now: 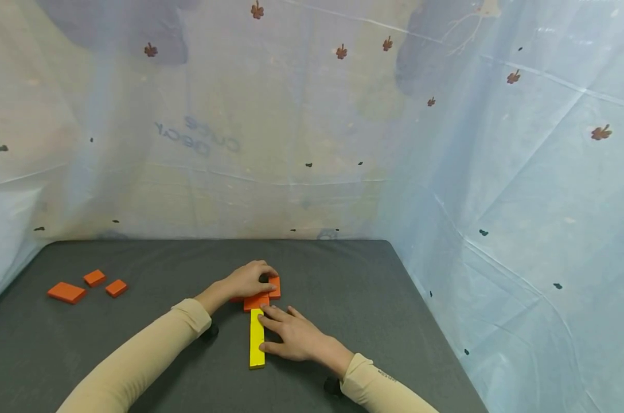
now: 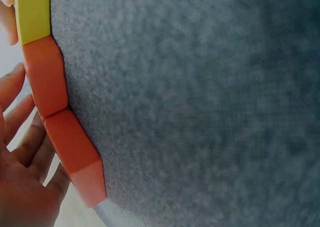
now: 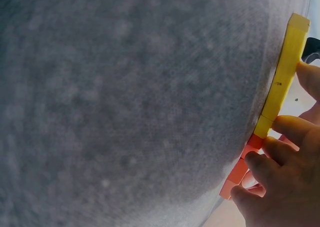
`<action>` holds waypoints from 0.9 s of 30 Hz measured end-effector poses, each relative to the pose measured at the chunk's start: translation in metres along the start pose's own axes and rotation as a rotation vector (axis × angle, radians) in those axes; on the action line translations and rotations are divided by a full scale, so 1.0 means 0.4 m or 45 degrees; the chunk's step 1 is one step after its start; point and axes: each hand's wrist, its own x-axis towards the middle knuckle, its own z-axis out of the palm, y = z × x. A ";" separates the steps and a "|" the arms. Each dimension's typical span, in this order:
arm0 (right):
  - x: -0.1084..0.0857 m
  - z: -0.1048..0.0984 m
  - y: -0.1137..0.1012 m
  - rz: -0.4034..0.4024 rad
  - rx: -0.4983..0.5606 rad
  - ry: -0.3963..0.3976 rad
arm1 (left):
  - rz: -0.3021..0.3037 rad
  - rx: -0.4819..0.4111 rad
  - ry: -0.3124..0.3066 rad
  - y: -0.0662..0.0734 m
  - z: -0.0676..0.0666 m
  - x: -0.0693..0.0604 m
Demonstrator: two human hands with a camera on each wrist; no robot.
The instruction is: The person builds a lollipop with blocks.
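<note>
My left hand (image 1: 247,281) pinches an orange block (image 1: 275,290) between thumb and fingers, at the far right of a small group of flat blocks. Another orange block (image 1: 256,303) sits just below that hand, and a sliver of orange shows at the hand's left. A long yellow block (image 1: 257,347) runs from the orange one toward me. Against its right side rests my right hand (image 1: 299,337), fingers loosely spread, their tips near the yellow-orange joint. Orange blocks (image 2: 47,79) stand end to end with the yellow one (image 2: 34,12) in the left wrist view.
Three loose orange blocks, one larger (image 1: 66,292) and two smaller (image 1: 94,278), lie at the far left of the dark grey table (image 1: 332,269). Behind and to the right hangs a translucent plastic sheet (image 1: 291,132) with leaf prints, close to the table's edges.
</note>
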 end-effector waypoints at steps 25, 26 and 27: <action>0.006 0.001 -0.002 0.017 -0.073 0.044 | 0.102 -0.024 0.203 -0.039 -0.053 -0.088; 0.006 0.002 -0.002 0.020 -0.075 0.046 | 0.107 -0.018 0.227 -0.046 -0.060 -0.100; 0.005 0.002 -0.003 0.024 -0.078 0.049 | 0.103 -0.019 0.249 -0.053 -0.068 -0.113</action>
